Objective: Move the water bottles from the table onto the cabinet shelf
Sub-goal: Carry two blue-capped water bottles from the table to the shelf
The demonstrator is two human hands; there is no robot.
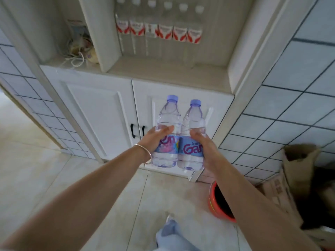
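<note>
While both hands are raised before the cabinet, each grips 1 bottle: left hand [154, 139], fingers curled round the left clear plastic water bottle with lilac cap and blue label [165, 136]; right hand [205, 145], fingers wrapped round the right matching bottle [192, 140]. The 2 bottles are upright, touching side by side, in front of the white cabinet doors with black handles [133, 130]. Above: open cabinet shelf [163, 71] holding a row of 6 clear bottles with red-and-white labels [159, 31] along its back; front portion bare. Left compartment: tangled cord [76, 58]. Floor, right: orange bucket [217, 201], brown cardboard boxes [293, 171]. Silver bangle [145, 153] on left wrist.
</note>
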